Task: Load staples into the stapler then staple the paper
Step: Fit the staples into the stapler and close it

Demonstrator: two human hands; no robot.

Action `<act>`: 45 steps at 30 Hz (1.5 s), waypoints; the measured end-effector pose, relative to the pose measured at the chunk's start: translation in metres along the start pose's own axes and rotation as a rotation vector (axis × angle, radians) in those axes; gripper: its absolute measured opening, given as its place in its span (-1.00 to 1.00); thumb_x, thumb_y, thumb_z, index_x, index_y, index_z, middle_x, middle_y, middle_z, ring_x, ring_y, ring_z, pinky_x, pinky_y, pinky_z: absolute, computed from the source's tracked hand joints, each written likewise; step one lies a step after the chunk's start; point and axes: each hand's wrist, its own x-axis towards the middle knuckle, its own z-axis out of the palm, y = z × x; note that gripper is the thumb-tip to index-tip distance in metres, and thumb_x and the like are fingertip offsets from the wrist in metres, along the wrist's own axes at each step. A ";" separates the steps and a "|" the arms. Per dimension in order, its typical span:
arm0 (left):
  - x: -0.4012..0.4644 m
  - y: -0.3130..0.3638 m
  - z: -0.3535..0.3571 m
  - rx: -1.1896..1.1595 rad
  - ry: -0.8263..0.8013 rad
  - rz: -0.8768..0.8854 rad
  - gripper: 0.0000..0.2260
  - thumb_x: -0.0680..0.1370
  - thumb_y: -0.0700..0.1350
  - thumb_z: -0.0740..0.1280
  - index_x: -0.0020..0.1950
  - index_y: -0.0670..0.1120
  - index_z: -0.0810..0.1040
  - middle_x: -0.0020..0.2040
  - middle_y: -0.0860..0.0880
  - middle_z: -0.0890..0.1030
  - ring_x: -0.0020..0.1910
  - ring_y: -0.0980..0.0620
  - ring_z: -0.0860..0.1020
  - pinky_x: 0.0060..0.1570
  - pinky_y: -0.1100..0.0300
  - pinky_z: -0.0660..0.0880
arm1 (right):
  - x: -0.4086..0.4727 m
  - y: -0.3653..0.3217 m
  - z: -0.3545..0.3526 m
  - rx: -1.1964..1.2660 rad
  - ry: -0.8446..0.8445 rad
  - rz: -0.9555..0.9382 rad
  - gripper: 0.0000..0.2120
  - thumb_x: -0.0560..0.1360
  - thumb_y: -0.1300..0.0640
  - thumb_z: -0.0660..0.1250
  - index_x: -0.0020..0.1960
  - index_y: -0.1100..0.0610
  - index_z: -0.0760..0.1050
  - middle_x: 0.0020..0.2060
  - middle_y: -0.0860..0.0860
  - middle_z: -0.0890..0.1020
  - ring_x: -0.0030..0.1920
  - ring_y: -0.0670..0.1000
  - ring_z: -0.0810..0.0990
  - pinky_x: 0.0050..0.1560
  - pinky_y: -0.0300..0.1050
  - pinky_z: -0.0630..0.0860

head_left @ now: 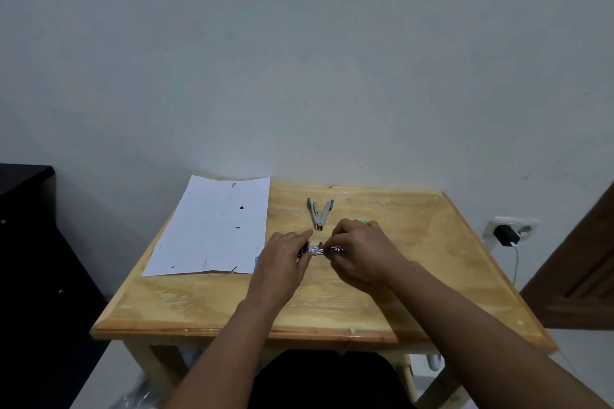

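A small stapler (319, 213) with green ends lies opened in a V on the wooden table (415, 262), just beyond my hands. My left hand (282, 262) and my right hand (362, 252) meet over the table's middle and pinch a shiny strip of staples (317, 249) between their fingertips. A dark bit shows at the strip's left end under my left fingers; I cannot tell what it is. A white sheet of paper (212, 226) with small dark marks lies at the table's left, overhanging the far edge.
The table stands against a pale wall. A dark cabinet (26, 242) is at the left. A wall socket with a black charger (506, 235) sits low on the right, beside a brown wooden door (584, 269). A small green bit peeks out behind my right hand.
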 end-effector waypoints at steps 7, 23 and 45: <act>-0.001 0.001 0.000 0.001 -0.003 0.005 -0.56 0.64 -0.03 0.39 0.53 0.05 0.47 0.19 0.08 0.66 0.15 0.07 0.49 0.09 0.20 0.47 | 0.006 -0.006 -0.002 0.031 -0.015 0.028 -0.75 0.61 -0.09 0.30 0.21 -0.09 0.66 0.09 -0.10 0.61 0.10 -0.04 0.56 0.23 0.12 0.41; 0.000 0.000 -0.001 -0.016 0.007 0.021 -0.57 0.64 -0.03 0.39 0.52 0.05 0.46 0.16 0.07 0.67 0.12 0.09 0.49 0.07 0.21 0.47 | 0.011 -0.019 0.003 0.088 -0.014 -0.007 -0.71 0.60 -0.14 0.26 0.23 -0.12 0.64 0.08 -0.07 0.59 0.10 -0.04 0.53 0.18 0.09 0.42; 0.000 0.001 -0.001 0.001 -0.001 0.018 -0.57 0.64 -0.03 0.39 0.51 0.04 0.49 0.13 0.08 0.67 0.07 0.09 0.48 0.01 0.24 0.46 | 0.000 0.001 -0.001 0.108 -0.015 0.050 -0.71 0.61 -0.12 0.26 0.22 -0.11 0.67 0.08 -0.10 0.59 0.08 -0.08 0.53 0.18 0.08 0.43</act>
